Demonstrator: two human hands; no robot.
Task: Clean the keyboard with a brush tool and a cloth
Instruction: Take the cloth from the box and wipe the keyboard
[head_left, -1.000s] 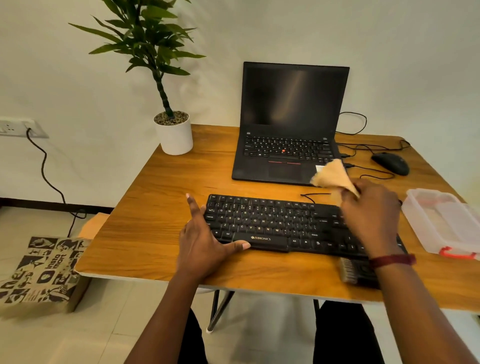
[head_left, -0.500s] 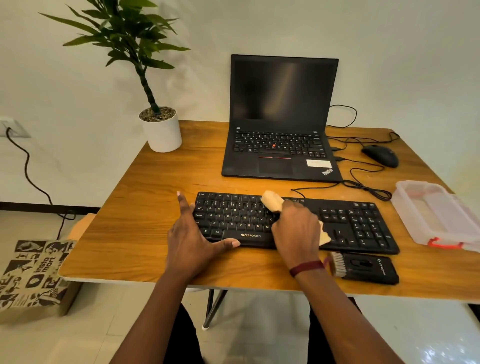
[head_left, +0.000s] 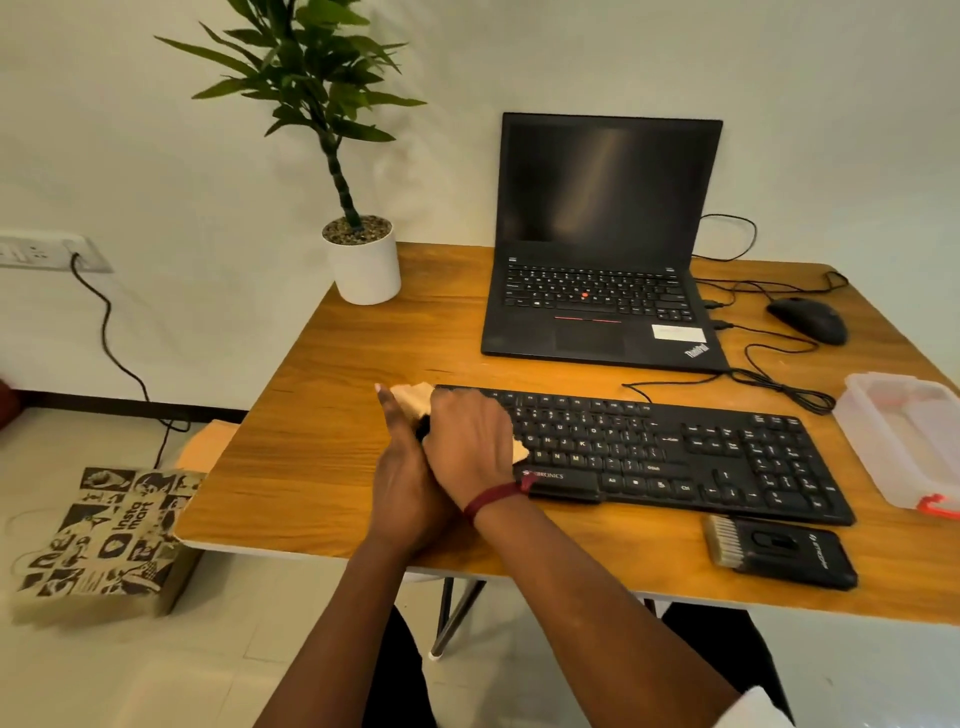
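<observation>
A black keyboard (head_left: 675, 457) lies across the front of the wooden table (head_left: 322, 452). My right hand (head_left: 470, 441) presses a tan cloth (head_left: 413, 397) onto the keyboard's left end; the cloth shows above the knuckles and beside the palm. My left hand (head_left: 402, 478) lies flat against the keyboard's left edge, partly under my right hand, fingers pointing away. The black brush tool (head_left: 779, 551), bristles to the left, lies on the table in front of the keyboard's right end, touched by neither hand.
An open black laptop (head_left: 602, 291) stands behind the keyboard, with a black mouse (head_left: 808, 319) and loose cables (head_left: 779, 384) to its right. A clear plastic box (head_left: 904, 441) sits at the right edge. A potted plant (head_left: 363, 260) stands at the back left. A paper bag (head_left: 104, 540) is on the floor.
My right hand has swept the cloth from the keyboard's right end to its left end. My left hand stayed at the left edge. The camera has turned to the left.
</observation>
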